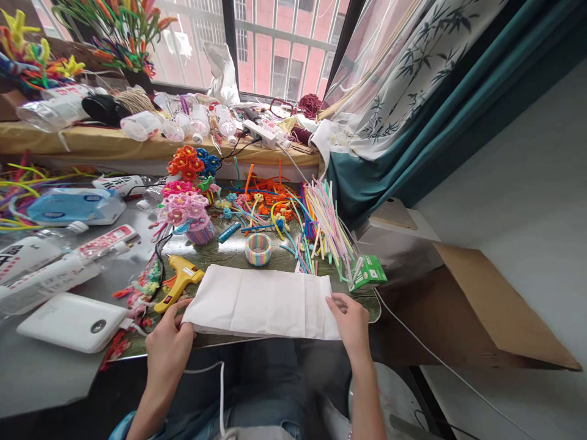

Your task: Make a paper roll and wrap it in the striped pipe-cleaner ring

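Note:
A folded white sheet, paper or thin cloth [268, 304], lies flat along the front edge of the table with creases across it. My left hand [170, 333] pinches its left end between thumb and fingers. At the opposite end, my right hand [351, 318] grips the right edge the same way. Just beyond my left hand rests a yellow glue gun [181, 282]. Behind the sheet stands a small striped pastel ring-shaped pot [258, 250]. A pot of pink and orange pipe-cleaner flowers [186, 205] is further back on the left.
Loose pipe cleaners [325, 214] and a green box [369, 272] sit at the right back. On the left are a white power bank [73, 322], plastic bottles [59, 275] and a blue wipes pack [76, 206]. An open cardboard box [481, 299] stands right of the table.

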Demonstrator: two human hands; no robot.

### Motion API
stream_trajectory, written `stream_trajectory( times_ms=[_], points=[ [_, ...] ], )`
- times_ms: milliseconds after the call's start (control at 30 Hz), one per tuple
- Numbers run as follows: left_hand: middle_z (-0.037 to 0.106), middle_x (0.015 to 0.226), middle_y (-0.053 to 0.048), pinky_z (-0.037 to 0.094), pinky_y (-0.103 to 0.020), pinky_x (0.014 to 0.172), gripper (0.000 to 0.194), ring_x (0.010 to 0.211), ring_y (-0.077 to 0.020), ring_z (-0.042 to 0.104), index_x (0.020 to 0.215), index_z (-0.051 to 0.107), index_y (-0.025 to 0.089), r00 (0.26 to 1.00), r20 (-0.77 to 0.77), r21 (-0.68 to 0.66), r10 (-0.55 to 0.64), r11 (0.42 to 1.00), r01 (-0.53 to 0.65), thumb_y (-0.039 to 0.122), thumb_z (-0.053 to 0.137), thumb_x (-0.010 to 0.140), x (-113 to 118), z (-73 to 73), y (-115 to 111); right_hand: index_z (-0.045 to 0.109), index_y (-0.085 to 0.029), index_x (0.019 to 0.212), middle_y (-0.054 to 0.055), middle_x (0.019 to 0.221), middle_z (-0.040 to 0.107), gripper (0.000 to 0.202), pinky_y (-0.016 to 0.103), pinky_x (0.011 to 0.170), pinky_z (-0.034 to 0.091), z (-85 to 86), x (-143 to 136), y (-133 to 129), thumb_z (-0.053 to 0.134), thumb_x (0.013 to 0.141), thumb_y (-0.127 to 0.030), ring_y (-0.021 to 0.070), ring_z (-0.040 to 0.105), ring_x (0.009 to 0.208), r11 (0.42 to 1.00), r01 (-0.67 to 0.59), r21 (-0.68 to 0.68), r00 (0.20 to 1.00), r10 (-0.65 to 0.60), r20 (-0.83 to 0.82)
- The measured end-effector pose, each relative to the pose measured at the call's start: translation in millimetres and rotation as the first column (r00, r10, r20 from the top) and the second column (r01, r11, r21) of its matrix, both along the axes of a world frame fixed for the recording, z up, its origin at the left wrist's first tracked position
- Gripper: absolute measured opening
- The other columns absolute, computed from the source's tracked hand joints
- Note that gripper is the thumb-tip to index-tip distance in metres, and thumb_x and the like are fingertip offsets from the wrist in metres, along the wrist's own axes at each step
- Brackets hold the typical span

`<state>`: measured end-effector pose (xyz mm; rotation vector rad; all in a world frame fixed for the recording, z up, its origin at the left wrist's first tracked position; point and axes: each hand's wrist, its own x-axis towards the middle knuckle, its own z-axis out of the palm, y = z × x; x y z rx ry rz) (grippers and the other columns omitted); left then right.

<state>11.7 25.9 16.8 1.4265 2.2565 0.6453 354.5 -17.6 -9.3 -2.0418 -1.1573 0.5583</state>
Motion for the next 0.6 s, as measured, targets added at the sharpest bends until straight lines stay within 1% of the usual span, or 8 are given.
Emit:
stream_trajectory(
  times_ms=[100, 200, 300, 400, 500, 600],
  points=[
    [0.076, 0.08, -0.005, 0.045, -0.033, 0.07, 0.048, 0.08, -0.0285, 0.069, 0.118, 0.065, 0.018, 0.991, -0.127, -0.022, -0.045, 0.999, 0.043, 0.021, 0.046, 0.074, 2.3, 3.3, -2.9, 0.074, -0.02, 0.08, 0.013, 0.079, 0.076, 0.037, 0.032, 0.062, 0.05, -1.1, -1.4, 1.0, 0.054, 0.081, -0.051, 0.027, 0.071, 0.071, 1.0, -0.001, 0.001, 1.0, 0.001, 0.023],
    [0.076, 0.096, -0.008, 0.046, -0.035, 0.07, 0.055, 0.085, -0.0301, 0.07, 0.13, 0.059, 0.015, 0.952, -0.286, -0.011, -0.114, 0.993, 0.116, 0.02, 0.047, 0.077, 6.1, 6.9, -7.7, 0.072, -0.02, 0.078, 0.012, 0.075, 0.075, 0.033, 0.032, 0.062, 0.047, -3.5, -0.4, 1.7, 0.053, 0.082, -0.047, 0.027, 0.07, 0.068, 1.0, 0.028, -0.01, 0.997, -0.027, 0.075],
    [0.075, 0.107, -0.011, 0.046, -0.034, 0.07, 0.055, 0.088, -0.03, 0.07, 0.133, 0.06, 0.016, 0.908, -0.388, -0.012, -0.159, 0.986, 0.167, 0.017, 0.043, 0.081, 7.4, 6.8, -11.7, 0.069, -0.021, 0.077, 0.009, 0.07, 0.074, 0.028, 0.032, 0.061, 0.043, -6.4, 1.4, 2.3, 0.055, 0.082, -0.044, 0.0259, 0.067, 0.064, 0.998, 0.053, -0.019, 0.99, -0.05, 0.131],
    [0.077, 0.096, -0.011, 0.047, -0.035, 0.069, 0.052, 0.079, -0.0297, 0.071, 0.132, 0.062, 0.018, 0.874, -0.457, -0.073, -0.163, 0.987, 0.146, 0.017, 0.041, 0.085, 5.7, 3.5, -12.5, 0.067, -0.021, 0.078, 0.007, 0.065, 0.071, 0.025, 0.031, 0.059, 0.04, -9.1, 1.3, 3.2, 0.056, 0.083, -0.043, 0.0246, 0.065, 0.061, 0.997, 0.07, -0.024, 0.981, -0.064, 0.183],
    [0.077, 0.085, -0.01, 0.049, -0.034, 0.069, 0.05, 0.074, -0.0288, 0.071, 0.132, 0.064, 0.018, 0.867, -0.475, -0.097, -0.15, 0.988, 0.117, 0.017, 0.043, 0.086, 4.2, 0.4, -10.9, 0.066, -0.02, 0.081, 0.005, 0.062, 0.068, 0.025, 0.031, 0.059, 0.037, -11.9, -0.6, 4.4, 0.057, 0.085, -0.043, 0.0241, 0.063, 0.06, 0.996, 0.089, -0.022, 0.97, -0.082, 0.23],
    [0.078, 0.086, -0.011, 0.05, -0.035, 0.072, 0.049, 0.077, -0.0293, 0.072, 0.13, 0.065, 0.018, 0.877, -0.46, -0.109, -0.138, 0.989, 0.099, 0.017, 0.043, 0.087, 5.9, -0.2, -8.8, 0.066, -0.019, 0.085, 0.004, 0.06, 0.066, 0.028, 0.03, 0.058, 0.036, -15.4, -2.8, 5.7, 0.056, 0.088, -0.045, 0.0236, 0.061, 0.059, 0.994, 0.106, -0.01, 0.958, -0.099, 0.27]
  ],
)
